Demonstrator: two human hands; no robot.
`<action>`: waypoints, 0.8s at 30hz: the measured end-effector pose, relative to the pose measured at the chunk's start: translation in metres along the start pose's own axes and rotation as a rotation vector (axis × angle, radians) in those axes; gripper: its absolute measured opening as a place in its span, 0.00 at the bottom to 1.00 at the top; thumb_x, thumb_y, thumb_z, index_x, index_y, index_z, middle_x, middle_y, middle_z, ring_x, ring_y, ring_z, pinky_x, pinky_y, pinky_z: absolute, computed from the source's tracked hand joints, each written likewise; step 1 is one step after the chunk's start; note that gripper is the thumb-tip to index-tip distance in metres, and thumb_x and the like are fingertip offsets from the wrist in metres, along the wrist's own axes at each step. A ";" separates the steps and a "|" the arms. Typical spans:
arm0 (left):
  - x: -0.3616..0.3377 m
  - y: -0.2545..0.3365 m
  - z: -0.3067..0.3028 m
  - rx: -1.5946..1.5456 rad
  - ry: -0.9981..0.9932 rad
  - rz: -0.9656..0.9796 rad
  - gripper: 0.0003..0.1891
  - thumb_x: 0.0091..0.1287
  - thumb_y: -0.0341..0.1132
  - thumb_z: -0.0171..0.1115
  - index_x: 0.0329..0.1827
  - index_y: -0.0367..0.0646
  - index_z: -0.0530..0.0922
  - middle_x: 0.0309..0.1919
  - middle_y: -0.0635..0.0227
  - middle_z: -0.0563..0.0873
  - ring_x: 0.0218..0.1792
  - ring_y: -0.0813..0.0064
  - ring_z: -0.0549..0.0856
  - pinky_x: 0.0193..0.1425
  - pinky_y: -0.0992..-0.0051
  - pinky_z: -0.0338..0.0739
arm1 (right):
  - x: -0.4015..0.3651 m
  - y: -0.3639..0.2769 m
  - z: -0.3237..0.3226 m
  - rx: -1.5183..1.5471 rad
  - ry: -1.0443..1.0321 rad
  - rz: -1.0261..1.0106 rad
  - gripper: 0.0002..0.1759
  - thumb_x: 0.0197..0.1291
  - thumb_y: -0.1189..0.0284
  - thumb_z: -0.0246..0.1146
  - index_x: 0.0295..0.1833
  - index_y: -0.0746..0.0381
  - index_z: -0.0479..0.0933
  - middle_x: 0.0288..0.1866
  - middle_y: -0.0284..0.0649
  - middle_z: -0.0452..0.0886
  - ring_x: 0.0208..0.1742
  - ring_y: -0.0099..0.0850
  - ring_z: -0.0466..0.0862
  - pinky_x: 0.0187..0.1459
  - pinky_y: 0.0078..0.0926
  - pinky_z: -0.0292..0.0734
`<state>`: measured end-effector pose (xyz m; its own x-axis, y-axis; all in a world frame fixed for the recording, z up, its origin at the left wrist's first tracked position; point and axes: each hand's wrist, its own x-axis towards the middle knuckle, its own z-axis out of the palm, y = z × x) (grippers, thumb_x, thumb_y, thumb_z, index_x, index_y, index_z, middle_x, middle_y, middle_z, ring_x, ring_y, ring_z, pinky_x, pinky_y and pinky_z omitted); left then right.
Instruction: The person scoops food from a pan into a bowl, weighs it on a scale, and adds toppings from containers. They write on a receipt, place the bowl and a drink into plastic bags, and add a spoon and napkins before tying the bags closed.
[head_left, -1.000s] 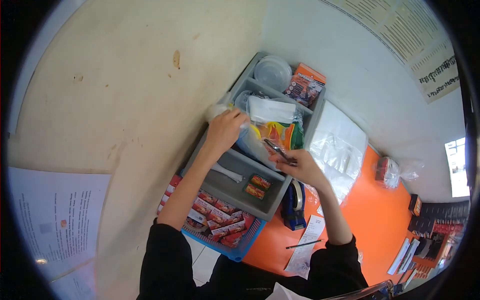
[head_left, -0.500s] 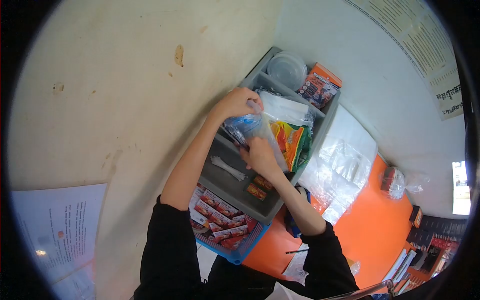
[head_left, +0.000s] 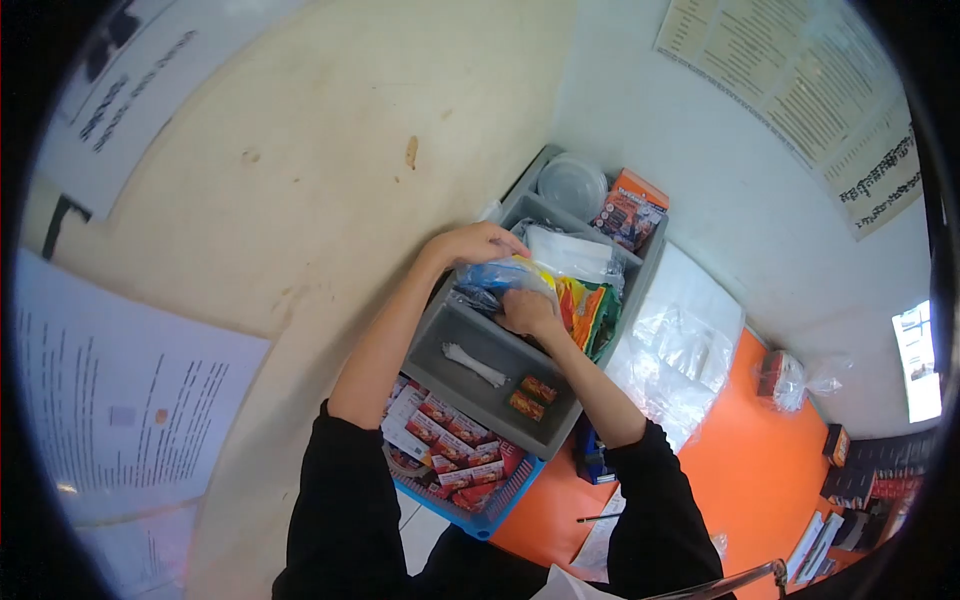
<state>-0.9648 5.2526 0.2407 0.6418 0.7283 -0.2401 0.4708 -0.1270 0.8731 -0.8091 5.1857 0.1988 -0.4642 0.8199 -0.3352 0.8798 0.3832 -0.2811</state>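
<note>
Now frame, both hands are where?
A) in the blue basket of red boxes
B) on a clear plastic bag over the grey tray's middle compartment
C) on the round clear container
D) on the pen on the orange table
B: the left hand and the right hand both grip the clear plastic bag above the middle section of the grey tray.

Blue plastic basket [head_left: 478,522] at the near edge, packed with small red-and-white cartons [head_left: 450,440]. Orange countertop [head_left: 760,470] on the right carries a stack of clear plastic sheets [head_left: 685,345]. Orange printed box [head_left: 630,208] just beside a round clear plastic lid [head_left: 570,185].
</note>
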 end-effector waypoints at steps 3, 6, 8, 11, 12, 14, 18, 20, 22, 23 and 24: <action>-0.006 0.007 -0.001 0.059 0.019 0.017 0.16 0.64 0.28 0.52 0.53 0.46 0.80 0.44 0.64 0.85 0.45 0.76 0.80 0.52 0.75 0.72 | 0.012 0.003 0.010 -0.040 -0.092 -0.040 0.18 0.54 0.61 0.58 0.37 0.65 0.81 0.36 0.49 0.84 0.37 0.40 0.85 0.43 0.38 0.78; -0.011 0.006 0.012 0.169 0.115 0.037 0.17 0.61 0.27 0.51 0.51 0.49 0.81 0.45 0.59 0.85 0.47 0.69 0.81 0.54 0.72 0.72 | 0.013 0.004 -0.011 0.132 -0.388 0.033 0.21 0.56 0.57 0.56 0.37 0.66 0.80 0.29 0.44 0.83 0.30 0.35 0.84 0.39 0.34 0.78; -0.015 0.006 0.015 0.168 0.137 0.036 0.17 0.62 0.27 0.51 0.51 0.50 0.81 0.45 0.59 0.85 0.47 0.68 0.81 0.54 0.72 0.72 | 0.014 0.011 -0.015 0.274 -0.482 0.004 0.22 0.57 0.54 0.54 0.34 0.64 0.79 0.19 0.37 0.77 0.20 0.28 0.78 0.28 0.27 0.73; -0.015 0.008 0.017 0.116 0.188 0.027 0.16 0.62 0.29 0.52 0.50 0.52 0.82 0.43 0.59 0.85 0.44 0.68 0.82 0.51 0.73 0.74 | 0.003 0.004 -0.026 0.384 -0.519 0.102 0.23 0.57 0.53 0.55 0.35 0.64 0.79 0.18 0.36 0.76 0.19 0.28 0.76 0.25 0.26 0.70; -0.010 0.002 0.017 0.108 0.197 -0.001 0.16 0.62 0.30 0.52 0.50 0.52 0.82 0.43 0.59 0.85 0.44 0.68 0.82 0.50 0.73 0.74 | 0.035 0.025 0.015 0.428 -0.542 0.101 0.24 0.56 0.51 0.55 0.39 0.63 0.79 0.21 0.36 0.76 0.22 0.29 0.76 0.27 0.28 0.70; -0.007 0.000 0.016 0.156 0.212 -0.040 0.15 0.62 0.30 0.53 0.50 0.53 0.82 0.42 0.59 0.85 0.43 0.68 0.82 0.49 0.73 0.75 | 0.008 0.019 -0.009 0.297 -0.472 -0.082 0.24 0.55 0.51 0.57 0.40 0.63 0.79 0.24 0.39 0.78 0.26 0.32 0.79 0.30 0.30 0.72; -0.005 -0.003 0.007 0.244 0.207 -0.039 0.15 0.62 0.31 0.55 0.51 0.51 0.81 0.42 0.58 0.85 0.43 0.69 0.83 0.49 0.72 0.75 | -0.030 0.030 -0.021 0.128 0.088 -0.400 0.22 0.50 0.54 0.64 0.40 0.63 0.80 0.29 0.47 0.81 0.34 0.42 0.82 0.38 0.37 0.74; -0.010 -0.011 0.014 0.236 0.187 -0.028 0.16 0.61 0.30 0.56 0.52 0.47 0.80 0.43 0.58 0.85 0.44 0.70 0.82 0.50 0.72 0.75 | -0.077 0.025 -0.049 0.166 0.227 -0.279 0.20 0.49 0.57 0.66 0.41 0.61 0.81 0.28 0.46 0.81 0.33 0.41 0.82 0.39 0.36 0.75; -0.019 -0.004 0.021 0.263 0.182 -0.017 0.17 0.61 0.28 0.57 0.53 0.42 0.79 0.44 0.59 0.85 0.45 0.72 0.81 0.51 0.73 0.73 | -0.117 0.035 -0.094 0.367 0.370 -0.249 0.17 0.50 0.61 0.68 0.41 0.61 0.82 0.28 0.43 0.82 0.30 0.34 0.81 0.36 0.30 0.75; -0.037 0.023 0.037 0.213 0.386 0.167 0.18 0.62 0.29 0.56 0.56 0.41 0.77 0.44 0.57 0.85 0.45 0.72 0.81 0.51 0.72 0.73 | -0.142 0.042 -0.116 0.551 0.458 -0.271 0.15 0.51 0.63 0.68 0.41 0.62 0.82 0.28 0.41 0.83 0.28 0.29 0.80 0.34 0.27 0.75; -0.065 0.065 0.056 0.164 0.584 0.355 0.19 0.63 0.30 0.56 0.58 0.40 0.75 0.45 0.56 0.84 0.45 0.72 0.82 0.52 0.72 0.73 | -0.174 0.040 -0.141 0.690 0.482 -0.249 0.14 0.52 0.65 0.68 0.40 0.63 0.81 0.28 0.39 0.83 0.26 0.25 0.78 0.32 0.24 0.74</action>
<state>-0.9419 5.1599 0.2894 0.3653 0.8606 0.3549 0.4077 -0.4906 0.7701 -0.6786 5.1180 0.3726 -0.4037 0.8967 0.1814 0.4282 0.3604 -0.8287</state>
